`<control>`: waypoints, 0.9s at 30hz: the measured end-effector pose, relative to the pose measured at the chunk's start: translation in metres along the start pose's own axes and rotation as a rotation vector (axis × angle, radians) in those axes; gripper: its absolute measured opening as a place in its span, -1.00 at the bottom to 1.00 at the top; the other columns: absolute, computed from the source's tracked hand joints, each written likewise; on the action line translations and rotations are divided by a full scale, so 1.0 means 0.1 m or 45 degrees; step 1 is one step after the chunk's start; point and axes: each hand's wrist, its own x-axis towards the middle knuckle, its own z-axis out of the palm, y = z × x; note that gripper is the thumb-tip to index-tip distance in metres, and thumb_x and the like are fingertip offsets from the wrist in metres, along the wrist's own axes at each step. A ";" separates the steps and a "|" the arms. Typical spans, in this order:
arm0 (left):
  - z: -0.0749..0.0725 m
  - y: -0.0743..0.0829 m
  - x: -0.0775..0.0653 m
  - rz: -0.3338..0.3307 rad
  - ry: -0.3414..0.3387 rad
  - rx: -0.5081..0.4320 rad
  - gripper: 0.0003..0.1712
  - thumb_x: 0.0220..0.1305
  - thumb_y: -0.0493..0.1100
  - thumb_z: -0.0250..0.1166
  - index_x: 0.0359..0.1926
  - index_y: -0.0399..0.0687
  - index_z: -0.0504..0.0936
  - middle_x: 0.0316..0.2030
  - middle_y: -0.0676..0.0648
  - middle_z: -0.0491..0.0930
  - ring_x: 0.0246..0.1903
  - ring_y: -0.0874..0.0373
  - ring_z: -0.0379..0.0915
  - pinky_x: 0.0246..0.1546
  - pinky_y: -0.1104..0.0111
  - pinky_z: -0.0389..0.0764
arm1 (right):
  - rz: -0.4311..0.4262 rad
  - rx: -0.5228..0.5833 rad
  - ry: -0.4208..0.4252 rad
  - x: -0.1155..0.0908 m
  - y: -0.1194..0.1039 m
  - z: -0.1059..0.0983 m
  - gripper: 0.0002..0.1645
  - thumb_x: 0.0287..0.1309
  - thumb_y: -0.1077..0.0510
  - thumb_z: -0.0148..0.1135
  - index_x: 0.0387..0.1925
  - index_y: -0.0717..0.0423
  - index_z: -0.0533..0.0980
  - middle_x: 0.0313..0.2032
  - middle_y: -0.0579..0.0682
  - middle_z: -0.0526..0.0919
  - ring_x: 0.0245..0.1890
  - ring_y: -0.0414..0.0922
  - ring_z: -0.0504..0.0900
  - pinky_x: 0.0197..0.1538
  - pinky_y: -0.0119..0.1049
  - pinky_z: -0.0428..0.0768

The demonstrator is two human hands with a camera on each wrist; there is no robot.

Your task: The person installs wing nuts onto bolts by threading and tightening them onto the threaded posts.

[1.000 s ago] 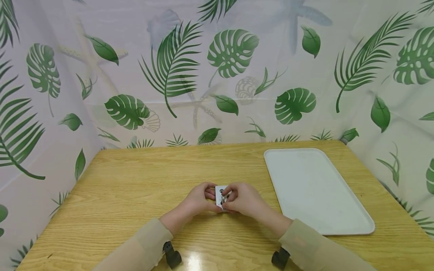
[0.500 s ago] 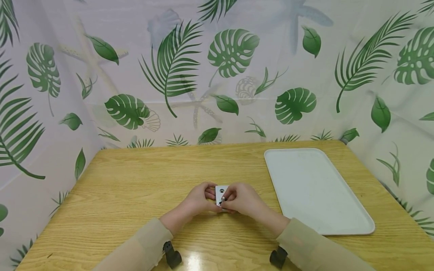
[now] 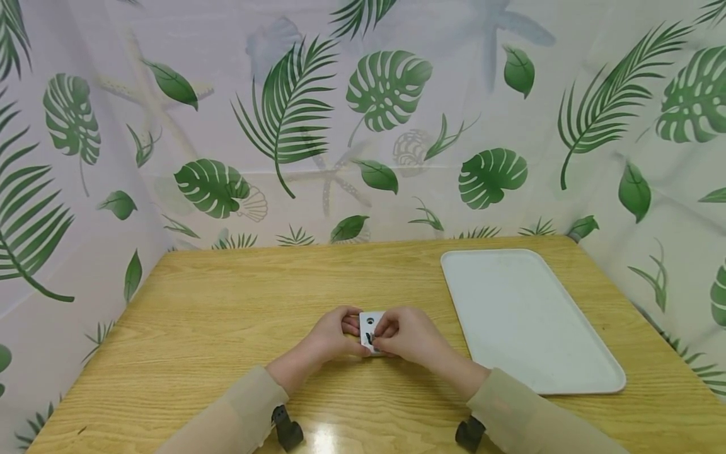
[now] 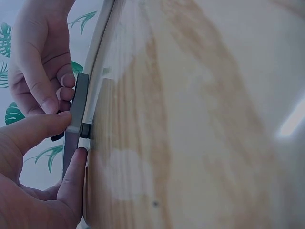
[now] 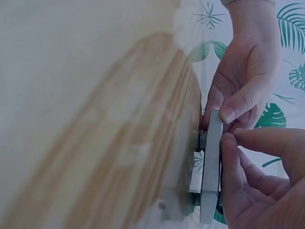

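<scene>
A small pale metal plate (image 3: pixel 365 328) with a round hole and a dark slot-like mark lies in front of me. My left hand (image 3: pixel 330 334) grips its left edge, thumb at the near corner. My right hand (image 3: pixel 413 335) bends over the right half, thumb and forefinger pinching a small metal piece at the plate's face; the fingertips mostly hide it. In the right wrist view, the plate (image 5: pixel 211 174) is edge-on, raised off the table by short dark stubs (image 5: pixel 194 199). The left wrist view shows the left thumb (image 4: pixel 50 125) against one face and a finger under the other.
A white rectangular tray (image 3: pixel 530 315) lies to the right on the wood-grain table (image 3: pixel 244 290). Behind the table hangs a white cloth (image 3: pixel 334 120) with green leaf prints. Dark camera mounts (image 3: pixel 287 429) sit at both wrists.
The right fingertips have shifted on the plate. The silver piece that stood up between them half a second ago is now mostly out of sight. The left hand stays in place.
</scene>
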 end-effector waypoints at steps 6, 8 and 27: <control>0.00 0.00 -0.02 -0.006 -0.010 -0.004 -0.07 0.00 -0.48 0.62 0.42 -0.33 0.44 0.03 -0.19 0.63 0.00 0.05 0.57 0.09 0.26 0.64 | -0.007 0.057 -0.032 0.02 0.00 0.03 -0.81 0.11 0.36 0.51 -0.20 0.30 0.73 -0.48 0.00 0.77 -0.54 -0.29 0.63 -0.46 -0.42 0.58; 0.00 0.00 -0.02 -0.005 -0.012 -0.002 -0.07 0.01 -0.47 0.62 0.43 -0.33 0.43 0.04 -0.20 0.63 0.01 0.05 0.58 0.09 0.25 0.65 | -0.003 0.059 -0.039 0.03 0.01 0.04 -0.78 0.12 0.36 0.52 -0.16 0.30 0.73 -0.48 0.00 0.77 -0.55 -0.29 0.62 -0.46 -0.42 0.56; 0.00 -0.01 0.01 0.001 -0.002 0.008 -0.07 -0.02 -0.47 0.63 0.41 -0.34 0.45 0.02 -0.18 0.63 -0.01 0.07 0.57 0.09 0.26 0.63 | 0.089 -0.025 0.055 0.04 -0.01 0.01 -0.83 0.10 0.21 0.62 -0.35 0.20 0.74 -0.49 -0.06 0.77 -0.52 -0.28 0.63 -0.42 -0.43 0.57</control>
